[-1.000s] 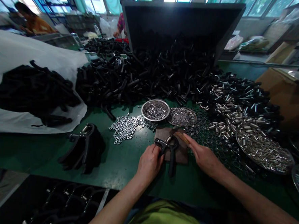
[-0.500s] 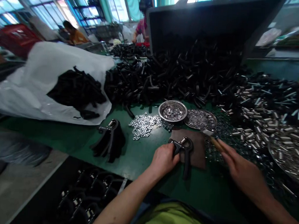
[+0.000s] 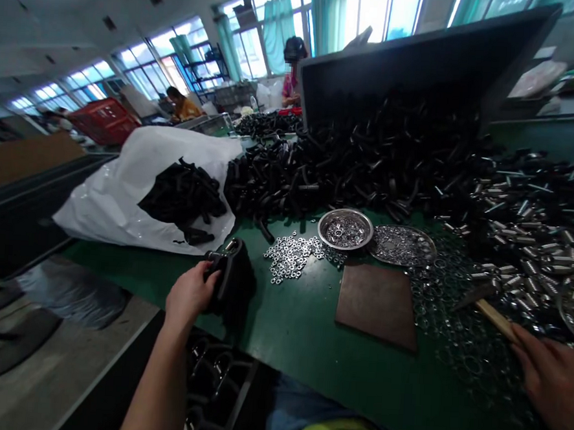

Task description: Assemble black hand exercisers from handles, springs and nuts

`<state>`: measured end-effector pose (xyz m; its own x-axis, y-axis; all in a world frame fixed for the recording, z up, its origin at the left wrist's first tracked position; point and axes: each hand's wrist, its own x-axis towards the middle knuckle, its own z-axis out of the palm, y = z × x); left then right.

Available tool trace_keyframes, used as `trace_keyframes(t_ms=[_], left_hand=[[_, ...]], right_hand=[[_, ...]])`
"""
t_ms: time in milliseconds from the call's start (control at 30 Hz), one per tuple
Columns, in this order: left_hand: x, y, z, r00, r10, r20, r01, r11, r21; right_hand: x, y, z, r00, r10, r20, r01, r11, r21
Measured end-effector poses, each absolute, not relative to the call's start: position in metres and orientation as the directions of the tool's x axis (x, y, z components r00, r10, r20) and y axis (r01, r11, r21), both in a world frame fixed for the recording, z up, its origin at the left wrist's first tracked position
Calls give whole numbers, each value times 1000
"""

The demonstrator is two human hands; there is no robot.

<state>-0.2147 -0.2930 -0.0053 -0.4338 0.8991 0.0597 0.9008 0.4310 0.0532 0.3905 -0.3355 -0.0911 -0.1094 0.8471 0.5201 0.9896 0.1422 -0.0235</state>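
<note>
At the left of the bench my left hand (image 3: 192, 290) has its fingers closed around a black spring hand grip (image 3: 218, 272). That grip is against a row of similar black hand grips (image 3: 238, 277), their coils showing on top; where one ends and another begins is hard to see. My right hand (image 3: 550, 370), at the far right, is wrapped around the wooden handle of a hammer (image 3: 497, 319). The hammer's dark head lies over scattered metal rings (image 3: 458, 345). Nothing rests on the flat brown plate (image 3: 377, 305) between my hands.
Small nuts (image 3: 289, 257) lie behind the plate, near a steel bowl (image 3: 345, 229) and a tray (image 3: 428, 253) of small metal parts. Black handles (image 3: 339, 160) are heaped at the back, springs (image 3: 537, 263) at right. A white sack (image 3: 108, 197) stands left; finished-looking grips (image 3: 219, 366) fill a box below.
My left hand has carried the hand grip off the brown plate, leftward to the row of grips. My right hand has moved right with the hammer, away from the plate. The view has shifted.
</note>
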Motion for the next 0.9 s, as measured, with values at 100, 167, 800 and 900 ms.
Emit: trace_keyframes(t_ms=[100, 167, 800, 900], left_hand=[[-198, -289, 0, -430, 886, 175, 899, 438, -10], [-169, -273, 7, -335, 890, 311, 935, 355, -10], [71, 30, -23, 316, 939, -136, 944, -296, 146], [88, 39, -31, 307, 927, -216, 948, -277, 158]], right_hand=[[388, -331, -85, -208, 858, 469, 976, 149, 160], [388, -327, -85, -232, 863, 449, 972, 183, 149], [373, -296, -98, -291, 820, 493, 925, 373, -76], [367, -290, -90, -279, 837, 471, 924, 368, -105]])
